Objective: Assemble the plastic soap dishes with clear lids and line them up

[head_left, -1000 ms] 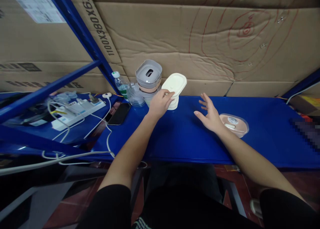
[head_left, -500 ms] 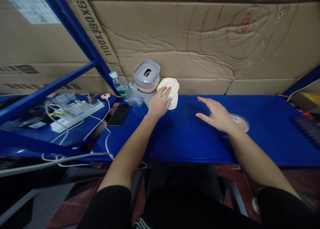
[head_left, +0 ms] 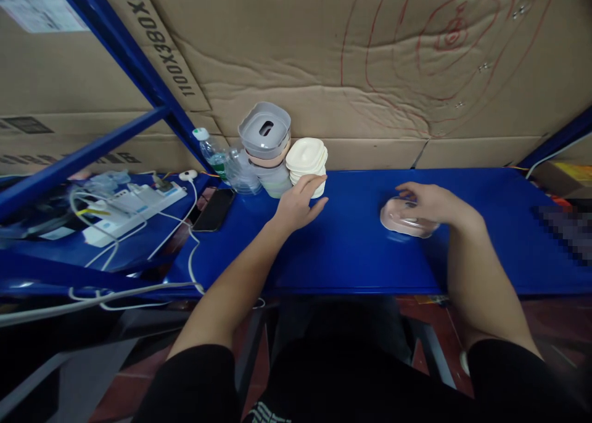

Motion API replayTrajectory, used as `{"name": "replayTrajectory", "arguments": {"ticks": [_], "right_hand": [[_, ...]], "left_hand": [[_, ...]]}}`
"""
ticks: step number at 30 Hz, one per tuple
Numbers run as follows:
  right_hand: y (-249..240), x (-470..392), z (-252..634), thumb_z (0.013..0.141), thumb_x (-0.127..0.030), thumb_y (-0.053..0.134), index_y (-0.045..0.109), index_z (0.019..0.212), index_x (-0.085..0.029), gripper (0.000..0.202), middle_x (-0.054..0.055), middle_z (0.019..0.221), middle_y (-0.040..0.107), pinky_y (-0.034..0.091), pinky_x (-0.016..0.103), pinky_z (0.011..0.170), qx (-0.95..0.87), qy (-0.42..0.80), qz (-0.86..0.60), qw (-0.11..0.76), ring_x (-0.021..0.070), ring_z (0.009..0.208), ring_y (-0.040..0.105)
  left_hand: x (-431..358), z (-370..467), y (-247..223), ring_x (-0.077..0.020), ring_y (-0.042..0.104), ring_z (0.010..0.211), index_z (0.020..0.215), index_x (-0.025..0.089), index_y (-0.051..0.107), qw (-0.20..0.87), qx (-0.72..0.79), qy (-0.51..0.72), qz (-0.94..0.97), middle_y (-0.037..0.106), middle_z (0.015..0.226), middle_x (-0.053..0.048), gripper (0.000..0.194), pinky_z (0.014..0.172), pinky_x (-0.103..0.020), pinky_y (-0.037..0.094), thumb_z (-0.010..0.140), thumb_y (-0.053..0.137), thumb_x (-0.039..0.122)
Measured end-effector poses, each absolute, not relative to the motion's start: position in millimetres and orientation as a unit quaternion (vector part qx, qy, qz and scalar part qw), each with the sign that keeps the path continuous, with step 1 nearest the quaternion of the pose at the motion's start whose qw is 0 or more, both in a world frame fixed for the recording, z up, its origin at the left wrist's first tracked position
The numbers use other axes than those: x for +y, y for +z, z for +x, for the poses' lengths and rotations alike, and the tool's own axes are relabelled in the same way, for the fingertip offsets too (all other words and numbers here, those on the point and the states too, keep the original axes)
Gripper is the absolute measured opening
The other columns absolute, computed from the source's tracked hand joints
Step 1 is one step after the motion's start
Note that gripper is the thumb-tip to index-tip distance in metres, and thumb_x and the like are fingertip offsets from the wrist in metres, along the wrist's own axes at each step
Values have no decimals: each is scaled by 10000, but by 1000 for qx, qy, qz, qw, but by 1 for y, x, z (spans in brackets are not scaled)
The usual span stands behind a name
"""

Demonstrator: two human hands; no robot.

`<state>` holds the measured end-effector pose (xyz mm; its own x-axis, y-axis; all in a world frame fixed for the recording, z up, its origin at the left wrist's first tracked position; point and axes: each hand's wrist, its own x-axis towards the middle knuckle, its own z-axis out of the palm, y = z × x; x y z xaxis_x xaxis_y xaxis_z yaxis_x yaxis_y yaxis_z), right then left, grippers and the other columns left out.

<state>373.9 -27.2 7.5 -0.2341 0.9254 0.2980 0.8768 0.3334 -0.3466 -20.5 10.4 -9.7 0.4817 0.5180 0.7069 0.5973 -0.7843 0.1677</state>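
My left hand (head_left: pixel 298 204) is open, thumb apart from the fingers, in front of a stack of cream-coloured, rounded-square pieces (head_left: pixel 306 154). Its fingertips overlap the lower part of that stack; whether they touch it I cannot tell. On the right, my right hand (head_left: pixel 430 202) bends down over a shallow pinkish plastic container (head_left: pixel 407 224) with a shiny clear surface. The fingers curl onto its top and far side, and the hand covers part of it. Beside the cream stack stands a pile of grey and peach plastic containers (head_left: pixel 265 130), the top one with a dark slot.
A bottle with a green label (head_left: pixel 216 158) and nested clear plastic cups (head_left: pixel 245 175) stand left of the pile. Further left lie a black phone (head_left: pixel 214 210) and a white power strip (head_left: pixel 139 210) with cables. Cardboard (head_left: pixel 370 108) backs the blue table (head_left: pixel 351 250).
My right hand has come down onto the pinkish container, which has shifted left. My left hand has slid from the top of the cream stack to its lower front. The view has shifted slightly.
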Motion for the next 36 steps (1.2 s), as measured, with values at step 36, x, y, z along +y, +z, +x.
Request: {"name": "replayTrajectory", "arguments": {"ticks": [36], "right_hand": [[-16, -22, 286, 925, -760, 653, 452, 1638, -268, 889, 162, 1635, 543, 402, 664, 1246, -846, 87, -433, 299, 391, 1523, 493]], "left_hand": [[23, -16, -26, -237, 805, 1004, 1242, 175, 780, 39, -333, -343, -877, 832, 1147, -127, 417, 871, -349, 622, 1075, 569, 494]]}}
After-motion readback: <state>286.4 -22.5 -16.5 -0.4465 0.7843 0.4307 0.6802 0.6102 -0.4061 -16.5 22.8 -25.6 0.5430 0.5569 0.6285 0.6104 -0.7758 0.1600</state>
